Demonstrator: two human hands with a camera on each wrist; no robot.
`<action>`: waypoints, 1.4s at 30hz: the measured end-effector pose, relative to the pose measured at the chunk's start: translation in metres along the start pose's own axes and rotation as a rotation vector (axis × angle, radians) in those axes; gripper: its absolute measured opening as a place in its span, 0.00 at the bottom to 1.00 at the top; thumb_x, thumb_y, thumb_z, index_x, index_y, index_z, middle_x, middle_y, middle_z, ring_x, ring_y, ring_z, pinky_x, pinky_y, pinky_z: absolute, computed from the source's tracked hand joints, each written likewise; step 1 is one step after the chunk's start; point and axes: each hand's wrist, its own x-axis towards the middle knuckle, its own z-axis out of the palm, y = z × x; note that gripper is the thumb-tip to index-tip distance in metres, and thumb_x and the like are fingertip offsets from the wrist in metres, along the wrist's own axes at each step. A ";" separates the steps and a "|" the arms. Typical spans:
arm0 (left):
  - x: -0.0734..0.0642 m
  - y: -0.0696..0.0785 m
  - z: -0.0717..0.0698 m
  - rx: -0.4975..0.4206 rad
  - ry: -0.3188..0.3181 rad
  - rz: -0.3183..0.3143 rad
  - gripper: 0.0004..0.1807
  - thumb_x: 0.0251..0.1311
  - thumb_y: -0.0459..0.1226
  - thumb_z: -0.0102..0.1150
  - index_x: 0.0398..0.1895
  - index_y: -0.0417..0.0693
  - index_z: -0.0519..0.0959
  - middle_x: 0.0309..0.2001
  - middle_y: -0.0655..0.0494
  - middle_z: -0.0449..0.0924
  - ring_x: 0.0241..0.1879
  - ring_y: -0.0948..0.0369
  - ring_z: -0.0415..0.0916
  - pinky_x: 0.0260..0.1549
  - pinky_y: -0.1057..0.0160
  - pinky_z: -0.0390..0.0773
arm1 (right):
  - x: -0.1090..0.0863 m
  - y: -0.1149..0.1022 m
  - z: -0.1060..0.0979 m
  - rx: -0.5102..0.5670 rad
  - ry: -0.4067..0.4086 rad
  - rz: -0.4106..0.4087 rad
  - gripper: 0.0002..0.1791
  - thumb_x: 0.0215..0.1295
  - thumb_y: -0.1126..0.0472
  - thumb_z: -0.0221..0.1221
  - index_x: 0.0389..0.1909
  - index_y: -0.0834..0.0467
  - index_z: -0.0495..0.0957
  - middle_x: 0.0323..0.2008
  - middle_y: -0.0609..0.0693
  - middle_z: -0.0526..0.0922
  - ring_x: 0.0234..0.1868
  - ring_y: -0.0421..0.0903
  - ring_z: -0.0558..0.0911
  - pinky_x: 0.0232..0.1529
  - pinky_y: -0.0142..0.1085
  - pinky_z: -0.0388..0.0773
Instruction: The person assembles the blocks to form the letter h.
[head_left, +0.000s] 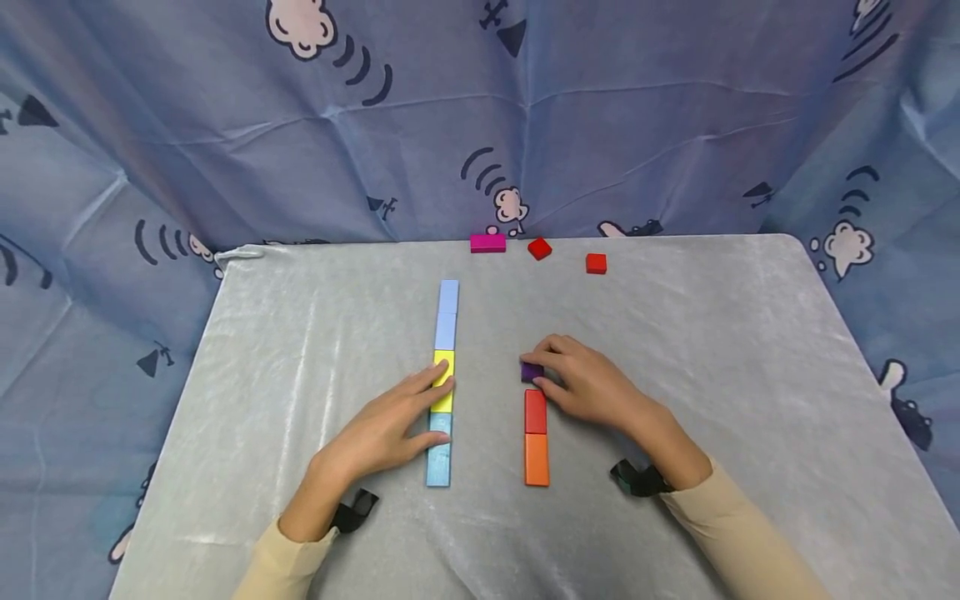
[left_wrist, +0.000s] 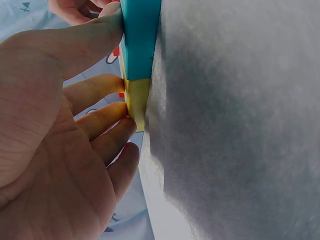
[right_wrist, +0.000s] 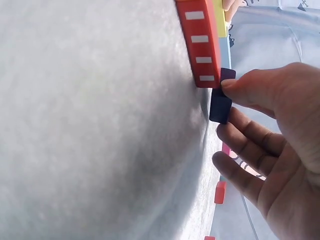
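My left hand (head_left: 386, 429) rests with spread, nearly straight fingers on a row of blocks. Fingertips touch the yellow block (head_left: 443, 402), and the thumb lies on the blue block (head_left: 438, 467) at the near end. Two light blue blocks (head_left: 446, 331) continue the row away from me. In my right hand (head_left: 592, 387) a small dark purple block (head_left: 531, 372) is pinched between thumb and fingers. It is just beyond a red block (head_left: 536, 412), which adjoins an orange block (head_left: 536, 460). White rectangles mark the side of a red block (right_wrist: 199, 39) in the right wrist view.
Along the table's far edge lie a magenta block (head_left: 487, 243) and two small red blocks, one turned (head_left: 539, 248) and one farther right (head_left: 596, 263). A pale grey cloth (head_left: 712, 333) covers the table. Blue patterned curtain (head_left: 637, 125) hangs behind and at both sides.
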 end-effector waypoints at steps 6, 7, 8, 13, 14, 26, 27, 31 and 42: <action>0.002 0.000 0.000 0.001 -0.008 0.001 0.44 0.68 0.47 0.71 0.82 0.44 0.64 0.86 0.48 0.52 0.85 0.47 0.54 0.80 0.44 0.64 | -0.004 0.001 0.000 -0.015 0.005 -0.013 0.21 0.71 0.62 0.67 0.63 0.57 0.84 0.50 0.51 0.84 0.51 0.47 0.82 0.54 0.46 0.86; 0.002 0.000 0.000 0.000 -0.009 -0.001 0.44 0.68 0.47 0.71 0.82 0.44 0.64 0.86 0.48 0.53 0.85 0.47 0.54 0.80 0.44 0.64 | -0.005 0.001 0.000 -0.017 0.006 -0.017 0.20 0.71 0.62 0.67 0.63 0.58 0.84 0.50 0.51 0.84 0.51 0.47 0.82 0.54 0.46 0.86; 0.002 0.000 -0.001 -0.001 -0.010 -0.003 0.44 0.67 0.47 0.71 0.82 0.44 0.64 0.86 0.48 0.53 0.85 0.47 0.54 0.80 0.43 0.64 | -0.005 0.002 0.000 -0.017 0.007 -0.021 0.20 0.71 0.62 0.67 0.63 0.58 0.84 0.50 0.51 0.84 0.51 0.47 0.82 0.54 0.46 0.86; 0.001 0.002 -0.001 -0.004 -0.009 -0.010 0.44 0.67 0.47 0.71 0.81 0.43 0.64 0.86 0.47 0.53 0.84 0.46 0.55 0.81 0.43 0.63 | -0.007 0.003 0.001 -0.009 0.004 -0.036 0.20 0.72 0.62 0.66 0.63 0.58 0.84 0.51 0.51 0.84 0.52 0.46 0.82 0.55 0.46 0.85; 0.001 0.002 -0.002 -0.003 -0.009 -0.008 0.44 0.67 0.47 0.71 0.81 0.43 0.64 0.86 0.47 0.53 0.84 0.46 0.55 0.81 0.43 0.63 | -0.008 0.004 0.002 -0.006 0.004 -0.035 0.20 0.72 0.63 0.65 0.63 0.58 0.84 0.51 0.51 0.84 0.52 0.46 0.82 0.55 0.46 0.85; 0.001 0.001 0.000 0.000 -0.003 -0.005 0.44 0.67 0.47 0.71 0.81 0.44 0.64 0.86 0.47 0.53 0.84 0.46 0.55 0.80 0.42 0.64 | -0.013 0.004 0.004 0.013 0.019 -0.038 0.20 0.74 0.61 0.65 0.64 0.58 0.84 0.56 0.52 0.85 0.57 0.49 0.84 0.62 0.51 0.84; 0.001 0.001 -0.001 0.000 -0.004 -0.008 0.44 0.67 0.47 0.71 0.81 0.44 0.64 0.86 0.47 0.53 0.84 0.46 0.54 0.80 0.42 0.64 | -0.013 0.004 0.004 0.014 0.019 -0.039 0.20 0.74 0.61 0.65 0.64 0.58 0.84 0.56 0.52 0.86 0.58 0.49 0.84 0.63 0.51 0.84; 0.000 0.001 0.000 -0.003 -0.004 -0.014 0.44 0.67 0.47 0.71 0.82 0.44 0.64 0.86 0.48 0.53 0.85 0.46 0.54 0.81 0.43 0.63 | -0.014 0.002 0.004 0.010 0.018 -0.048 0.20 0.74 0.59 0.66 0.63 0.58 0.84 0.58 0.50 0.85 0.60 0.49 0.84 0.65 0.50 0.83; 0.000 0.001 0.000 0.004 -0.006 -0.012 0.44 0.67 0.47 0.71 0.81 0.44 0.64 0.86 0.48 0.53 0.85 0.46 0.54 0.81 0.43 0.63 | -0.025 -0.006 0.008 -0.045 0.005 -0.048 0.27 0.72 0.54 0.67 0.68 0.60 0.80 0.67 0.55 0.80 0.69 0.54 0.80 0.71 0.52 0.79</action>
